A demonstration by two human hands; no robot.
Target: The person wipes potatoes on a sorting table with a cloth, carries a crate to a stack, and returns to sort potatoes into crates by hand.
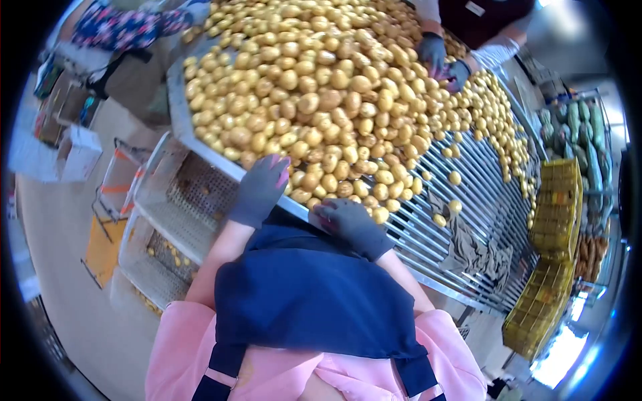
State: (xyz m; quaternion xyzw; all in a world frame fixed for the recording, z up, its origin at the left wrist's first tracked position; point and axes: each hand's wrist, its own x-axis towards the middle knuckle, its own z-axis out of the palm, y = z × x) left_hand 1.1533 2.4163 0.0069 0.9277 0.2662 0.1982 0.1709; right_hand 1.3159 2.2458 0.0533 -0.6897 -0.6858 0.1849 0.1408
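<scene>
A large heap of yellow-skinned potatoes (328, 100) covers much of a slatted metal sorting table (468, 174). My left hand (259, 192), in a grey glove with pink fingertips, lies over the near rim, its fingers stretched toward the closest potatoes. To its right, my right hand (353, 226) wears a matching glove and bends in at the rim, against the front potatoes. Its fingers are curled and partly hidden, so what they hold, if anything, does not show. A few loose potatoes (455, 206) lie on the bare slats.
A crumpled grey cloth (471, 250) lies on the slats. Yellow crates (555, 207) stand at the right end, pale crates (170, 194) at the left. Across the table, a co-worker's gloved hands (445, 70) touch potatoes. Another person in a floral sleeve (127, 28) stands at upper left.
</scene>
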